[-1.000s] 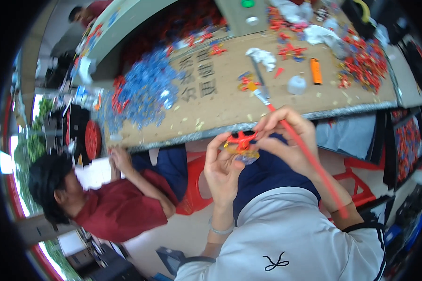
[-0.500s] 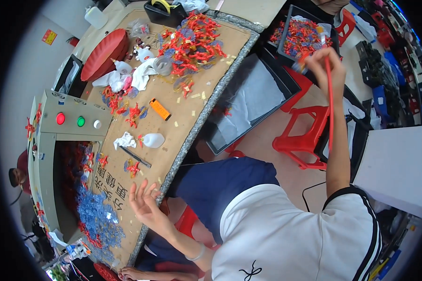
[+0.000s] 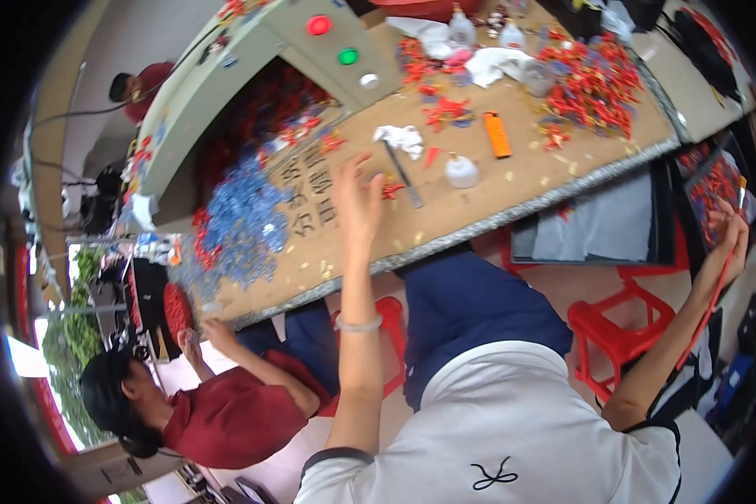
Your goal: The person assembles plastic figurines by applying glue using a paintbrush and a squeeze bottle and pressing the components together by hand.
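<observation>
Whereas both hands met a second ago, the head view shows the left hand [image 3: 361, 202] freed, loosely spread, seemingly empty, beside a red piece [image 3: 391, 189], the right hand [image 3: 728, 239] curled round a brush [image 3: 702, 326] near tray pieces [image 3: 707, 189].

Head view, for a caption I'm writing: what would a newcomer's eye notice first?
Probably the blue heap at left on the table, then the red pile near its right end. The left hand is open over the table; the right hand, far right, grips a red rod.
</observation>
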Demonstrator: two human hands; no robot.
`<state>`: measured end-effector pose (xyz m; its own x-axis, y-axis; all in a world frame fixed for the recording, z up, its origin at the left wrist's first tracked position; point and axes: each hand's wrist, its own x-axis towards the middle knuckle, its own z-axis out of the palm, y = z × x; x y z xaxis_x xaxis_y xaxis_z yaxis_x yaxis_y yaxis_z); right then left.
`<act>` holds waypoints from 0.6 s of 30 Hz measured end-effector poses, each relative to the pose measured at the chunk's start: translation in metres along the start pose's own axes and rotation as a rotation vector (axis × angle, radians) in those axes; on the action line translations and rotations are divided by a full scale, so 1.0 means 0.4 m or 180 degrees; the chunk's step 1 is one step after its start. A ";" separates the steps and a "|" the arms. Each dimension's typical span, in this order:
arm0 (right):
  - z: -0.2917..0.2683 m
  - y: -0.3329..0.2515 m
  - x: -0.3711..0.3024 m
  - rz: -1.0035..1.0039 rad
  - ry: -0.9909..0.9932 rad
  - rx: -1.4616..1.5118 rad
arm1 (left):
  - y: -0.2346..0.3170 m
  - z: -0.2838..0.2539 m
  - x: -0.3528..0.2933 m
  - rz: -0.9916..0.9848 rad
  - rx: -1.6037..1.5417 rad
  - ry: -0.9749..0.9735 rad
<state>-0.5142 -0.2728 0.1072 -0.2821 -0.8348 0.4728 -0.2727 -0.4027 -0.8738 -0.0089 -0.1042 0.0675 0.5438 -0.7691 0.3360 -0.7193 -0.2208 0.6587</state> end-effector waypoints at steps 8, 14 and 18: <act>0.162 -0.090 -0.078 0.0149 -0.0735 0.0485 | -0.003 -0.020 0.017 0.0094 0.0946 -0.0151; 0.253 -0.158 -0.147 0.0553 -0.1277 0.1437 | -0.021 -0.033 -0.029 -0.0721 0.0158 -0.0486; 0.330 -0.257 -0.232 0.0589 -0.1860 0.1740 | -0.006 -0.061 -0.077 -0.0877 -0.1390 0.0227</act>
<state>-0.3386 -0.2036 0.1383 0.2872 -0.9057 0.3117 0.2604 -0.2393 -0.9354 -0.0135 -0.0652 0.0722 0.7265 -0.6715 0.1457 -0.3062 -0.1267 0.9435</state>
